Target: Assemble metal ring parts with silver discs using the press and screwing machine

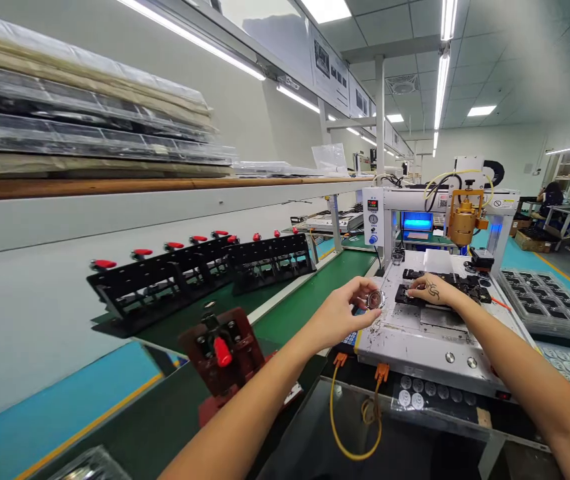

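Between the thumb and fingers of my left hand [347,312] is a round, clear and metallic ring-like part [375,300], held at the left edge of the white machine [389,340]. My right hand [432,291] reaches over the machine's bed, its fingertips closed down at the left end of a black fixture [402,295]. Whatever those fingertips grip is too small to make out. Above and behind the right hand hangs a gold-coloured dispensing head [463,220]. Dark crumbs lie scattered on the white bed near both hands.
A red clamp fixture [227,353] stands left of my left forearm. Black racks with red handles [155,280] stand behind it. Clear trays of black parts [547,300] lie at right. A yellow cable [332,413] loops in front. People sit far right.
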Motion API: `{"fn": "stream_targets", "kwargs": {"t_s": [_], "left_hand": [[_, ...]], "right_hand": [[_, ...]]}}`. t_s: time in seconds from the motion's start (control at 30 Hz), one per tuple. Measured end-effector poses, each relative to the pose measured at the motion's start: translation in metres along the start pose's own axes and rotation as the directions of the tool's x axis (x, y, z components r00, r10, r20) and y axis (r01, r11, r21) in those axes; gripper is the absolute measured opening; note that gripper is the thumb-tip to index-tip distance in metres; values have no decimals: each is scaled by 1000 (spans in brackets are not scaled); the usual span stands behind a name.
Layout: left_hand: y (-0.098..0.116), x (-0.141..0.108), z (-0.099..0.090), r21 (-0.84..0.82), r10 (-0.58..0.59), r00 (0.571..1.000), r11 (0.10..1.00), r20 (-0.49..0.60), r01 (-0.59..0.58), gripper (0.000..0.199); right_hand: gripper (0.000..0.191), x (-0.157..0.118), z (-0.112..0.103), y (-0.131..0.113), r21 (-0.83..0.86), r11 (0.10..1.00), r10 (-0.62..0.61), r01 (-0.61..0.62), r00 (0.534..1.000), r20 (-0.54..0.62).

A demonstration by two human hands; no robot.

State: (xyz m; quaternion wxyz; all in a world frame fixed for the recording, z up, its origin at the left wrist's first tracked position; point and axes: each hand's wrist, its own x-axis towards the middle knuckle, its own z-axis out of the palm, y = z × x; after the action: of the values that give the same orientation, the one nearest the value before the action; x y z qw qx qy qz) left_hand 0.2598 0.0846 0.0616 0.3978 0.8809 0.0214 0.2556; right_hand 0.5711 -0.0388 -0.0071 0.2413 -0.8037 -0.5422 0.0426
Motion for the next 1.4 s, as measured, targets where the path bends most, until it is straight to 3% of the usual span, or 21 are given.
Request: {"fn": "stream_targets", "kwargs": {"t_s": [0.1, 0.2, 0.3, 0.37, 0.43, 0.5, 0.57, 0.63, 0.7, 0.8, 0.83, 0.87, 0.93, 0.97, 1.0, 1.07, 1.17, 1.4], "left_hand": [[3, -8, -2, 31, -1, 999, 1000, -41, 3, 37], [9, -7, 10, -5, 35, 998, 999, -54, -35, 37], [10, -13, 29, -21, 44, 997, 999, -70, -46, 36], [2, -27, 41, -2, 19, 995, 1000, -96, -19, 35], [-12, -48, 50, 24, -16, 992, 1000, -129, 20, 34], [-31, -68, 59, 25, -61, 987, 998, -147, 65, 35], [-49, -83, 72, -14, -113, 984, 994, -136, 112, 37], [-63, -90, 88, -79, -165, 983, 984, -76, 159, 37], [-74, -91, 107, -139, -199, 979, 970, 31, 201, 38], [-91, -92, 137, -164, -183, 955, 961, 232, 223, 39], [-97, -93, 146, -168, -159, 943, 962, 294, 215, 39], [-103, -94, 155, -177, -127, 930, 964, 345, 198, 39], [-116, -95, 169, -195, -62, 910, 969, 410, 153, 38], [-121, -95, 175, -192, -37, 906, 973, 423, 129, 38], [-126, -94, 180, -180, -20, 904, 978, 427, 107, 38], [-134, -93, 185, -148, -15, 901, 985, 433, 88, 38], [-137, -94, 185, -139, -28, 894, 985, 447, 100, 39], [-131, -101, 178, -190, -75, 864, 963, 498, 193, 37]], "right_hand": [[29, 2, 3, -3, -36, 999, -3, 1, 999, -51], [24, -4, 3, -12, -67, 998, -5, -5, 988, -152], [30, -38, -5, -15, -71, 997, -20, -3, 947, -320], [37, -85, -14, -8, -60, 998, 2, -32, 894, -448], [40, -145, -17, 4, -40, 994, 61, -105, 806, -589], [38, -208, -11, 21, -4, 979, 129, -202, 640, -757], [44, -258, 3, 40, 28, 945, 210, -326, 537, -817], [56, -290, 20, 57, 12, 912, 242, -409, 515, -823], [58, -302, 36, 64, -17, 896, 234, -444, 504, -832], [41, -300, 59, 48, -65, 914, 139, -399, 462, -876], [31, -295, 69, 36, -81, 940, 98, -330, 491, -866], [21, -290, 79, 22, -89, 968, 58, -235, 554, -831], [8, -277, 105, -6, -55, 998, -30, -9, 746, -666], [11, -269, 119, -17, -25, 997, -73, 71, 824, -562], [15, -260, 133, -26, 3, 993, -106, 122, 873, -477], [19, -243, 158, -33, 38, 988, -125, 152, 909, -397], [20, -228, 183, -27, 43, 992, -97, 122, 923, -373], [23, -235, 207, -16, -80, 989, -141, 121, 924, -356]]}}
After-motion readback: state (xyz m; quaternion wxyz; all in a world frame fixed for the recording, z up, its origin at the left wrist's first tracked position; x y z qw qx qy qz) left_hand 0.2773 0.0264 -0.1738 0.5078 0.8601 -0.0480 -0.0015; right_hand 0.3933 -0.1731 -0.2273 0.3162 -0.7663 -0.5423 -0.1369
